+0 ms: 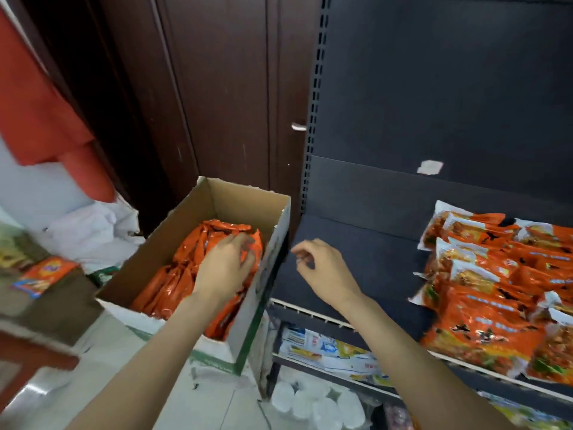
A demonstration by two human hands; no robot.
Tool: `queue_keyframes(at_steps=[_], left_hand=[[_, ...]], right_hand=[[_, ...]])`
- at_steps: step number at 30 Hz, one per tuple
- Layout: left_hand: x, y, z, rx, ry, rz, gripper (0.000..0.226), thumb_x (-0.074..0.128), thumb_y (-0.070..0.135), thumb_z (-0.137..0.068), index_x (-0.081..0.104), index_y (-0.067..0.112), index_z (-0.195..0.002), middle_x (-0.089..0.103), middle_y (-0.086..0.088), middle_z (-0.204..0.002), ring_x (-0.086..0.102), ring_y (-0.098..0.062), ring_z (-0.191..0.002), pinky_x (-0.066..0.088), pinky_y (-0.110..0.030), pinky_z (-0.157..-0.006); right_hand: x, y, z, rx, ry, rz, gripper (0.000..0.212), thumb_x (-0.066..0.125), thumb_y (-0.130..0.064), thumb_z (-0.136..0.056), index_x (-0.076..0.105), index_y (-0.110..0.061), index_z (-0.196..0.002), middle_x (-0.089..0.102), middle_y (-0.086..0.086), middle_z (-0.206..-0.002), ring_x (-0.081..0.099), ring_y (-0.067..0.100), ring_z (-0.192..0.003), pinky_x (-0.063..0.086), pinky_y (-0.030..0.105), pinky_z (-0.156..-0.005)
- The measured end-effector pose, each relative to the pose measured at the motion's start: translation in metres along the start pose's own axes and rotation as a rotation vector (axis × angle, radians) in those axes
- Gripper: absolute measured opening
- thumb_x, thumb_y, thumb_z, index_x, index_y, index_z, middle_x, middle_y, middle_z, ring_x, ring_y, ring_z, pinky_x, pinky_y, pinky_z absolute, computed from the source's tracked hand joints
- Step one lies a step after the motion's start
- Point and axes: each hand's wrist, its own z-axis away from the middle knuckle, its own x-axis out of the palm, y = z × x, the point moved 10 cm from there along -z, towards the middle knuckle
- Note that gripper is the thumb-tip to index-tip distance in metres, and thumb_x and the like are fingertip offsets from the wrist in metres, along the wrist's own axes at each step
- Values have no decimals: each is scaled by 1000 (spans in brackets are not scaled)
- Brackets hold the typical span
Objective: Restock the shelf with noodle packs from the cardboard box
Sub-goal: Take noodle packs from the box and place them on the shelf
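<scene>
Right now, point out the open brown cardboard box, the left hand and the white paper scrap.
open brown cardboard box (235, 198), head view, inner back wall.
left hand (224, 270), head view, back.
white paper scrap (430, 167), head view, middle.

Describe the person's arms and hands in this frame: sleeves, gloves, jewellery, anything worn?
Both forearms are bare as far as the frame shows, with no sleeves in view. The left hand and right hand wear no gloves. No watch, bracelet or ring is visible on either wrist or on the fingers, though motion blur softens the fingertips. No markings or tattoos show.
</scene>
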Motion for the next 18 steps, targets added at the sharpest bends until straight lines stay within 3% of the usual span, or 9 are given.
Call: queue_keyframes(at_steps=[4, 8, 14, 18], left_hand=[[-28, -101, -26, -130, -27, 23, 28, 56, 16, -89, 61, 8, -116, 64, -13, -107, 61, -30, -100, 46, -34, -84], [-27, -171, -62, -159, -150, -3, 28, 56, 16, -89, 61, 6, -115, 62, -18, -110, 58, -34, -105, 43, -37, -91], [10, -209, -88, -138, -387, 5, 43, 50, 18, -95, 46, 10, -136, 49, -16, -133, 48, -29, -122, 32, -29, -104], [48, -224, -96, -146, -544, 0, 56, 49, 21, -96, 28, 17, -147, 27, -9, -153, 27, -25, -140, 24, -32, -114]], right_hand=[[67, -42, -57, 9, -36, -3, 24, 54, -11, -89, 64, -17, -110, 58, 1, -100, 59, 14, -92, 50, 35, -82], [125, -58, -107, 77, -65, 36, 27, 54, -10, -89, 63, -14, -114, 59, 4, -110, 56, 18, -106, 45, 32, -92], [190, -36, -144, 246, -156, 97, 45, 56, -15, -90, 47, -15, -135, 49, 7, -135, 43, 21, -129, 34, 32, -108], [214, -14, -163, 314, -201, 120, 58, 55, -16, -92, 31, -16, -146, 35, 8, -148, 30, 22, -139, 27, 38, -115]])
